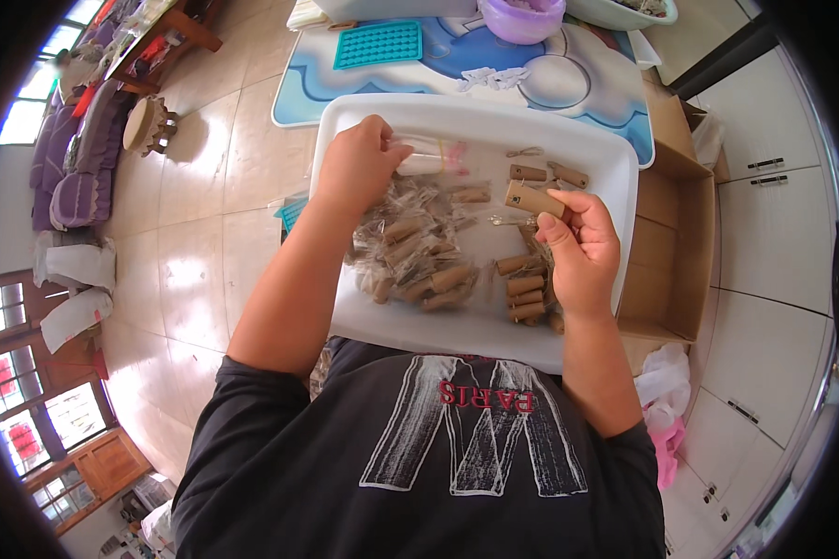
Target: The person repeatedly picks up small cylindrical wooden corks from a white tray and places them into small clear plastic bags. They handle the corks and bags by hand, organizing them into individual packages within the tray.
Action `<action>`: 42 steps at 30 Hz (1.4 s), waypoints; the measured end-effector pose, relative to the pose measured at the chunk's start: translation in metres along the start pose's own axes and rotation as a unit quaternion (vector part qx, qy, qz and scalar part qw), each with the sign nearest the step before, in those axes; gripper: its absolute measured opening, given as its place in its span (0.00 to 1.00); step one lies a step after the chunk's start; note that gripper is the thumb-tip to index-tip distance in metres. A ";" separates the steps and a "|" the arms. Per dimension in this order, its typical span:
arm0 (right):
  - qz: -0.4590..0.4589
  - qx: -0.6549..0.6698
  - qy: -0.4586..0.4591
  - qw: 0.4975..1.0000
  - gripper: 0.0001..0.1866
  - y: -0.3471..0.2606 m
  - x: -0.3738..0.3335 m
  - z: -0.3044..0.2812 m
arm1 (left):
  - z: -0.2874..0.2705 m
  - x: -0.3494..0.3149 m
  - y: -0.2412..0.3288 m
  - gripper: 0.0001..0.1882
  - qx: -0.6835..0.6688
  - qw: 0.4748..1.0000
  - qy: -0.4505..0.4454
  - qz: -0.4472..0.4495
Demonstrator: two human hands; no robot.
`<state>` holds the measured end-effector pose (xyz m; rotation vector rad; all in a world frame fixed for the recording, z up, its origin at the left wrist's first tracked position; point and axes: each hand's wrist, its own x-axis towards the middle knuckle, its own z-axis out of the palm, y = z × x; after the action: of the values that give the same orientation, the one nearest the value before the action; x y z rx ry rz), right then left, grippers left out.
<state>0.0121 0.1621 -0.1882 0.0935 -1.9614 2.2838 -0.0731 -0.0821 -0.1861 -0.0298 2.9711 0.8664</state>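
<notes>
My right hand (pixel 583 244) pinches a brown cork-like cylinder (pixel 534 198) with a small dark hole near one end. Beside it, a thin looped wire (pixel 513 221) hangs below; whether it belongs to this cylinder is hard to tell. My left hand (pixel 362 160) has its fingers drawn together at a bundle of clear plastic bags (pixel 429 156) with a pink band; what they grip is hidden. Both hands are over a white plastic tub (pixel 480 110). Bagged brown cylinders (pixel 410 247) are heaped at its left. Loose cylinders (pixel 526 296) lie at its right, under my right forearm.
Beyond the tub, a blue-and-white patterned table (pixel 303 84) holds a teal tray (pixel 378 45), white strips (pixel 492 78) and a purple bowl (pixel 524 20). A cardboard box (pixel 673 242) stands right of the tub, before white cabinets (pixel 764 242). Tiled floor (pixel 191 242) lies left.
</notes>
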 end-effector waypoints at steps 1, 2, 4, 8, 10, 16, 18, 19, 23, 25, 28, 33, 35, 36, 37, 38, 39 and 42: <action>0.000 0.000 -0.003 1.000 0.11 0.001 0.000 0.000 | -0.002 -0.002 0.005 0.08 -0.010 1.000 -0.015 -0.024; 0.000 0.000 -0.006 1.000 0.11 0.001 0.000 0.000 | 0.000 -0.001 0.003 0.08 -0.013 0.999 -0.017 -0.024; 0.003 -0.004 -0.006 1.000 0.11 0.003 -0.001 -0.001 | 0.004 0.003 -0.003 0.07 -0.020 0.999 -0.021 -0.023; 0.005 -0.004 0.000 1.000 0.11 0.000 -0.001 0.001 | 0.000 0.002 -0.005 0.09 0.136 0.990 0.044 -0.002; 0.004 -0.008 -0.001 1.000 0.12 0.001 -0.001 0.000 | -0.010 -0.004 -0.002 0.10 0.192 0.979 0.064 0.000; 0.005 -0.009 0.032 0.999 0.12 -0.003 0.000 0.001 | -0.026 -0.026 0.022 0.06 -0.123 0.989 0.079 0.018; 0.000 0.009 0.053 0.999 0.12 -0.003 0.001 0.002 | -0.021 -0.035 0.031 0.04 -0.319 0.947 -0.034 -0.032; -0.017 -0.002 0.061 0.998 0.13 -0.002 0.001 0.001 | -0.017 -0.038 0.034 0.04 -0.352 0.932 -0.062 -0.053; -0.074 -0.044 0.082 0.993 0.13 0.003 0.001 -0.001 | -0.008 -0.045 0.041 0.06 -0.436 0.879 -0.145 -0.125; -0.089 -0.064 0.088 0.990 0.13 0.003 0.001 -0.001 | -0.002 -0.045 0.035 0.06 -0.450 0.868 -0.167 -0.128; -0.101 -0.095 0.093 0.986 0.13 0.002 0.001 -0.001 | -0.003 -0.046 0.037 0.06 -0.447 0.870 -0.176 -0.111; -0.083 -0.105 0.072 0.988 0.12 0.000 0.001 0.002 | 0.002 -0.050 0.036 0.06 -0.453 0.867 -0.201 -0.054; -0.052 -0.107 0.041 0.992 0.12 0.002 0.001 0.002 | 0.006 -0.051 0.036 0.07 -0.457 0.863 -0.211 -0.045; -0.037 -0.108 0.025 0.993 0.12 0.003 0.001 0.001 | 0.009 -0.051 0.036 0.07 -0.461 0.859 -0.217 -0.049; -0.024 -0.108 0.009 0.994 0.12 0.004 0.001 0.000 | 0.010 -0.052 0.036 0.08 -0.466 0.855 -0.222 -0.053; -0.012 -0.108 -0.007 0.994 0.12 0.004 0.002 -0.001 | 0.011 -0.053 0.038 0.08 -0.458 0.858 -0.227 -0.047; 0.001 -0.108 -0.023 0.994 0.11 0.005 0.002 -0.002 | 0.011 -0.054 0.040 0.08 -0.450 0.861 -0.233 -0.041; 0.058 -0.095 -0.047 0.993 0.10 0.003 0.002 -0.003 | 0.014 -0.055 0.040 0.11 -0.445 0.852 -0.274 -0.029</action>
<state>0.0095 0.1644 -0.1908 0.0693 -2.2773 2.1839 -0.0188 -0.0409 -0.1733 0.0821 1.8353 1.7839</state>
